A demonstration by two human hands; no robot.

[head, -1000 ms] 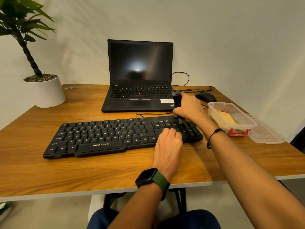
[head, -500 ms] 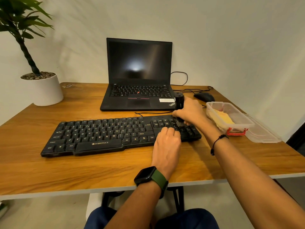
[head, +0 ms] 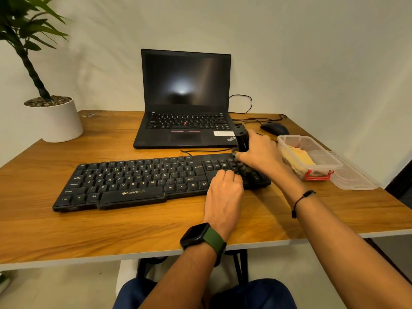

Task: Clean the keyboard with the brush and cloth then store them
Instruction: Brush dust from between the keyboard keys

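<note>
A person brushes the number-pad end of a black keyboard point(head: 142, 181) at a wooden desk point(head: 66, 230).

The left hand point(head: 224, 192) rests on the keyboard's near right edge, fingers curled over the keys; the right hand point(head: 259, 153) grips a black brush point(head: 242, 139) upright on the keys. Beside it, an open plastic box point(head: 312, 159) holds a yellow cloth point(head: 302, 158); a laptop point(head: 185, 101) stands behind.

Both forearms are bare, without sleeves. The left wrist carries a black square smartwatch point(head: 194, 235) on a dark green strap. The right wrist has a thin black cord bracelet point(head: 301, 201). The legs are in dark blue trousers point(head: 252, 295).
</note>
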